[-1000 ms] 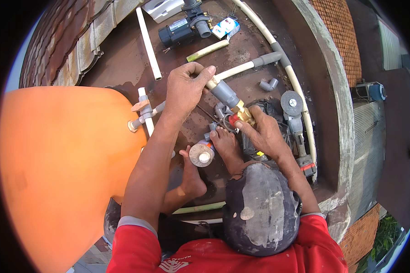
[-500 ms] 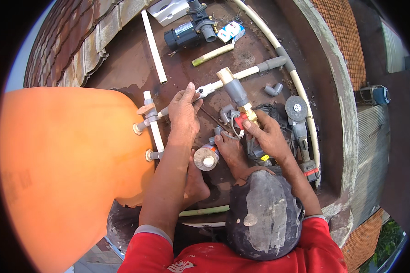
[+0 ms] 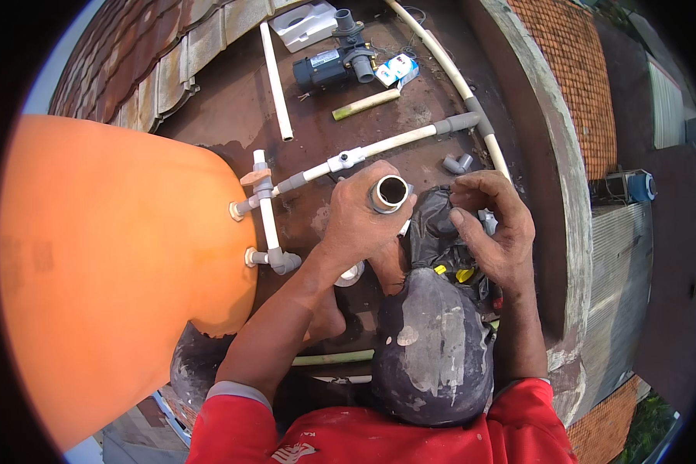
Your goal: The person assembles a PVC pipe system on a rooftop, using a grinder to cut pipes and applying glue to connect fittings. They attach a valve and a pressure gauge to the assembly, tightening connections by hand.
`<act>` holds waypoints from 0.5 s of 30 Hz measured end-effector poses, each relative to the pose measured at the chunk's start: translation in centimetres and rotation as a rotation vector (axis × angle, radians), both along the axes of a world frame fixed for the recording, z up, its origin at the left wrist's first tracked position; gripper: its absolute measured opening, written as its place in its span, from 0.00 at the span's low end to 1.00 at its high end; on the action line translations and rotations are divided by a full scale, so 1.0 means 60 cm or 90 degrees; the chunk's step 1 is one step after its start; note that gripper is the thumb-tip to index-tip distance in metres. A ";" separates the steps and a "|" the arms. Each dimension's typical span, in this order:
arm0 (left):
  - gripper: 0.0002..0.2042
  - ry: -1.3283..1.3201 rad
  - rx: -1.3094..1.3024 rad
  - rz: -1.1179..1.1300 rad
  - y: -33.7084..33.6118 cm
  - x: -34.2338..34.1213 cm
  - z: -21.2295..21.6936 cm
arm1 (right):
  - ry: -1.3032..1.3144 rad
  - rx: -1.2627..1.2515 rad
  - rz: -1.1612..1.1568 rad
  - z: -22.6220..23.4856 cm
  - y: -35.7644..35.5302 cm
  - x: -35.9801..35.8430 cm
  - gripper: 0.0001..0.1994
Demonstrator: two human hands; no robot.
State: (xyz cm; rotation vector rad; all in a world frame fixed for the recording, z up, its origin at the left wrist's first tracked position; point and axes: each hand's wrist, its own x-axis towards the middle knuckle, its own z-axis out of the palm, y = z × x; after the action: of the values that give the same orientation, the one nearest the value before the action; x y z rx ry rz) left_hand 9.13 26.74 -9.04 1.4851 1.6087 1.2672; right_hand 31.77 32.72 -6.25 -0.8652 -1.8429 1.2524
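My left hand point(image 3: 357, 220) is closed around a short length of PVC pipe point(image 3: 380, 203), whose round open end tilts up toward me. The lower part of that piece is hidden by the hand. To the right, my right hand point(image 3: 504, 232) is raised with thumb and fingers curved apart, and nothing shows between them. Below it lies a black plastic bag point(image 3: 431, 228) with yellow-marked items beside it. Just past my left hand runs a cream pipe line point(image 3: 398, 141) with a white tee fitting point(image 3: 346, 159).
A big orange tank point(image 3: 124, 255) fills the left, with a valve point(image 3: 261, 179) and pipes at its side. A water pump point(image 3: 329, 69), a loose white pipe point(image 3: 277, 85) and a grey elbow point(image 3: 458, 164) lie on the brown floor. A low concrete wall point(image 3: 553, 139) borders the right.
My left hand has left the white tee and now grips the pipe piece that my right hand held by its red-handled valve. My right hand has let go and moved right.
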 end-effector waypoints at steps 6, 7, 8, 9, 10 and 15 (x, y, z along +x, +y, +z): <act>0.20 0.352 0.113 -0.142 0.007 -0.010 0.097 | -0.189 0.261 0.126 0.108 -0.027 0.011 0.25; 0.19 0.385 0.134 -0.156 0.011 -0.008 0.115 | -0.181 0.253 0.116 0.114 -0.033 0.016 0.24; 0.19 0.418 0.154 -0.168 0.013 -0.005 0.138 | -0.172 0.243 0.108 0.126 -0.040 0.019 0.24; 0.18 0.452 0.175 -0.182 0.015 -0.002 0.160 | -0.162 0.234 0.098 0.135 -0.048 0.022 0.24; 0.14 0.565 0.174 -0.197 0.017 -0.004 0.176 | -0.102 0.200 0.138 0.129 -0.052 0.021 0.21; 0.04 0.839 0.282 -0.227 0.035 0.043 0.239 | 0.389 -0.547 0.087 0.093 -0.103 0.001 0.17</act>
State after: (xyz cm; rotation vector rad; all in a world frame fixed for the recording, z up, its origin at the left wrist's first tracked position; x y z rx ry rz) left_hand 11.73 28.82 5.32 3.0875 1.5977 0.3379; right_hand 31.85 26.57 -0.69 -0.6502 -0.8628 2.1599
